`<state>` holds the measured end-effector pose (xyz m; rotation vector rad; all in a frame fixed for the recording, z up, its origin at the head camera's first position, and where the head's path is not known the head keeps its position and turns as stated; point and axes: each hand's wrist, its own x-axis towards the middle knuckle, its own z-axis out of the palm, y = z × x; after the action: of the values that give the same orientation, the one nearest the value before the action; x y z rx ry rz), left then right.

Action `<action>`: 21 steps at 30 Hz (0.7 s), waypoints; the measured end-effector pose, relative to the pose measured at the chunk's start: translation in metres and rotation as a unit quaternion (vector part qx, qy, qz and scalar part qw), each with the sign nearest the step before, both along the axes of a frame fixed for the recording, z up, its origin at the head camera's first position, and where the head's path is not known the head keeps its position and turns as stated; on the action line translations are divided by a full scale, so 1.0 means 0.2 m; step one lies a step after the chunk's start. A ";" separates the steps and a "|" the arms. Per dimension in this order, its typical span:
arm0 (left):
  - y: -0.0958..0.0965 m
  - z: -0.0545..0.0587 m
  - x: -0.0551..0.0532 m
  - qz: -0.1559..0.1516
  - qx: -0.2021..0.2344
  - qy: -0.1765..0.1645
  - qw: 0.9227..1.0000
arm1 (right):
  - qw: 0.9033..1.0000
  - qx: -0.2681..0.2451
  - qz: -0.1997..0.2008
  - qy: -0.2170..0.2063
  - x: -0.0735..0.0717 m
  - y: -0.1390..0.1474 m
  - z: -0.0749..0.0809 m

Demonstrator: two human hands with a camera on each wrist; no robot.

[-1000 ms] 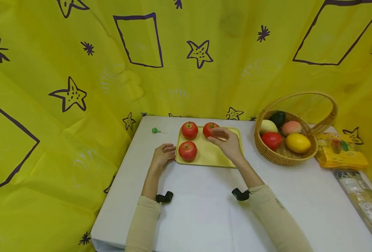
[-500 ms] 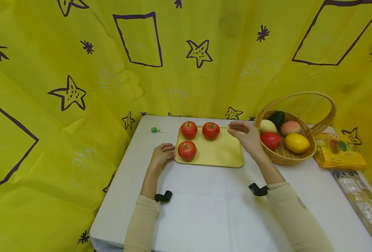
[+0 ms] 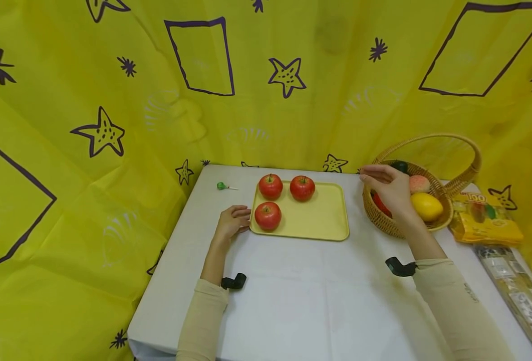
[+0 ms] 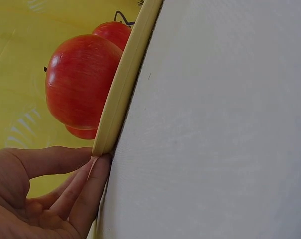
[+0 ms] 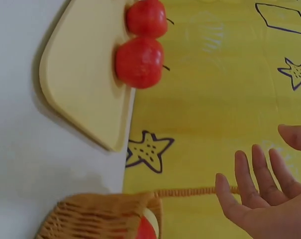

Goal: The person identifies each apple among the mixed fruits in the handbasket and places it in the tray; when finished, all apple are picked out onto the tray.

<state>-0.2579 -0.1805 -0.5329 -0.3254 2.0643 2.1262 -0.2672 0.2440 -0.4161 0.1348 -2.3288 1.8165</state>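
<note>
At the left edge of a yellow tray [image 3: 313, 220], my left hand [image 3: 231, 223] pinches the rim; in the left wrist view its thumb and fingers [image 4: 93, 189] meet at the tray's edge. Three red apples lie on the tray: a back left apple [image 3: 271, 187], a back right apple [image 3: 302, 188] and a front apple [image 3: 268, 216]. Over the left side of the wicker basket [image 3: 385, 224] hovers my right hand [image 3: 393, 193], holding nothing, fingers loosely bent. It hides part of the fruit inside. A lemon [image 3: 427, 206], a peach [image 3: 419, 184] and a red fruit [image 3: 381, 204] show there.
A green lollipop [image 3: 221, 186] lies left of the tray. Right of the basket are a yellow packet [image 3: 487, 220] and a clear plastic package [image 3: 516, 291]. The basket's tall handle [image 3: 466, 181] arches upward. A yellow curtain [image 3: 248, 120] hangs behind the white table [image 3: 288, 301].
My right hand has moved from above the back right apple, rightward past the tray, to over the basket. The left hand stays at the tray's edge, and the apples keep their places.
</note>
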 end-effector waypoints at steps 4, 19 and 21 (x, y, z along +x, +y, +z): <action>0.00 0.00 0.00 0.006 0.003 -0.002 1.000 | 1.000 0.009 -0.016 -0.016 0.00 0.08 0.04; 0.01 -0.01 -0.01 0.009 -0.002 -0.003 1.000 | 0.994 0.072 -0.001 -0.085 -0.01 0.32 0.22; 0.01 0.00 0.00 0.008 -0.003 -0.004 1.000 | 0.994 0.070 0.003 -0.089 -0.03 0.34 0.22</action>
<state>-0.2588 -0.1785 -0.5334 -0.3518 2.0697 2.1253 -0.2734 0.3128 -0.3713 -0.0013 -2.5803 1.7318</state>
